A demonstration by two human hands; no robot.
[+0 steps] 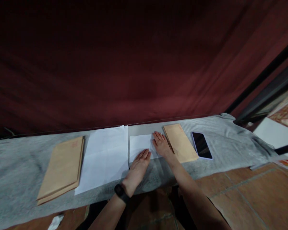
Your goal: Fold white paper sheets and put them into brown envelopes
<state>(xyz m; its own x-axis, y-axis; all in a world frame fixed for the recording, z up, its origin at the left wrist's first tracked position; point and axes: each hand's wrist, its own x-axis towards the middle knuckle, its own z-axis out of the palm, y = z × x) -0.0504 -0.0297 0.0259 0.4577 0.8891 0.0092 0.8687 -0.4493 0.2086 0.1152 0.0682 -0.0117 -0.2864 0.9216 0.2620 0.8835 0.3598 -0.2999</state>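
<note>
The fingers (pixel 144 155) of the left hand (pixel 137 167) are lying flat and close together on the near edge of a small white paper (pixel 139 143). The right hand (pixel 161 145) is pressing its right edge, flat and slightly spread, gripping nothing. The paper is lying mid-bench (pixel 14 172), between a larger white sheet (pixel 105 156) and a brown envelope (pixel 181 142), with a phone (pixel 201 145) sitting just beyond the envelope.

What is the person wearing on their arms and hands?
Not much! Both forearms are bare, with no sleeves in view, and the left hand and right hand have no gloves. A black wristband, like a watch, sits on the left wrist.
</note>
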